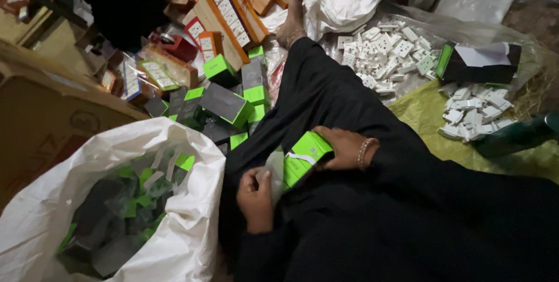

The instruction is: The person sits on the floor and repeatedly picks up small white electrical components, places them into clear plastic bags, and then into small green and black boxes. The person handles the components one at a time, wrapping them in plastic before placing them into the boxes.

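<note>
A: Box (307,155) sits in the lap, green, right hand (345,148) clasping its far end. Left hand (255,191)?

B: Pinching a white sheet (276,176) at the box's open end. I'd keep the right grip firm and slide the sheet in straight.

A: Anything near?

B: White bag (192,224) of boxes on the left; loose sockets (384,55) well apart.

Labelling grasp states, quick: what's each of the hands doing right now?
Left hand: closed on a small white piece at the box's open end.
Right hand: closed around the green box.
</note>
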